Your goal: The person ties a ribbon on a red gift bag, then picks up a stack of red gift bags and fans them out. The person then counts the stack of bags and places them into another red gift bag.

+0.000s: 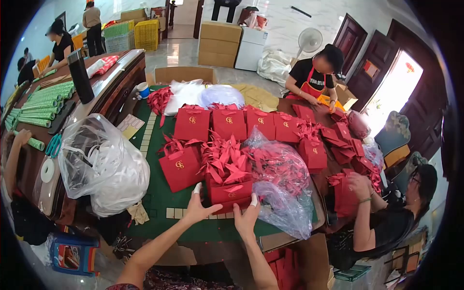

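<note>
Red paper gift bags [231, 192] with gold lettering stand packed together at the near side of the table, their red ribbons sticking up. My left hand [199, 209] is at their left side, thumb along the lower front edge and a white cover on one fingertip. On the right side, my right hand [246, 217] presses against the same bags, also with a white-covered fingertip. Between them the two hands hold the bags. A tilted red gift bag [180, 168] stands just left. Clear plastic [282, 193] with red ribbons inside lies against the right side.
A row of red gift bags [229, 124] stands farther back on the green tabletop [157, 205]. At left sits a clear plastic bag of white material [113, 169]. Across the right side, a co-worker's hands [360, 186] handle red bags; another person [314, 72] works at the far right corner.
</note>
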`<state>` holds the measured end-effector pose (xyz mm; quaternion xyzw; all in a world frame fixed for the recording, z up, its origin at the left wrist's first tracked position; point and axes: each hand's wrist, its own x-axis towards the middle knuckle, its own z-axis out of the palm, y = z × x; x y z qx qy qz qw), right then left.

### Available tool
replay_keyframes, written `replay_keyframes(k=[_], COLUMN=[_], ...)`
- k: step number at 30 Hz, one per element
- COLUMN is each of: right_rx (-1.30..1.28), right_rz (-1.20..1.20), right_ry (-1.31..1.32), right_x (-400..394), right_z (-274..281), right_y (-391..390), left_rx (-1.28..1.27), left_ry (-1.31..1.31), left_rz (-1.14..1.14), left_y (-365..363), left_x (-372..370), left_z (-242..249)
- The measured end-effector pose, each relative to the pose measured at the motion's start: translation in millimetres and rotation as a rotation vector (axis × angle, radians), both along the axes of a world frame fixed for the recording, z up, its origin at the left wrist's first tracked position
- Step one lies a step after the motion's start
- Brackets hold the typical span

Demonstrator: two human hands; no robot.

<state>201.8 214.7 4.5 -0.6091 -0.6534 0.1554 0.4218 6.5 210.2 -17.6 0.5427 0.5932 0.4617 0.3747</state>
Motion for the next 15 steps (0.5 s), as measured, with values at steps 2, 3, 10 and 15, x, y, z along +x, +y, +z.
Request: replay_keyframes(k=[2,3,10,15], right_rx=[0.013,0.038,0.020,-0.015], right_rz=[0.001,0.020,0.092,0.073], right_ry=[-0.010,0.004,0.077,0.027], right_x=[-2,-3,1,1], right_z=[0,-2,-7,3], right_y=[4,8,28,34], left_rx=[-0.021,-0.022,-0.156,-0.264], left_ry=[-0.269,-0.265,-0.352,-0.529], left_rz=[-0.037,-0.043,0.059,0.045], left_y=[16,23,46,58], left_x=[5,7,9,12], left_z=[-1,1,12,8])
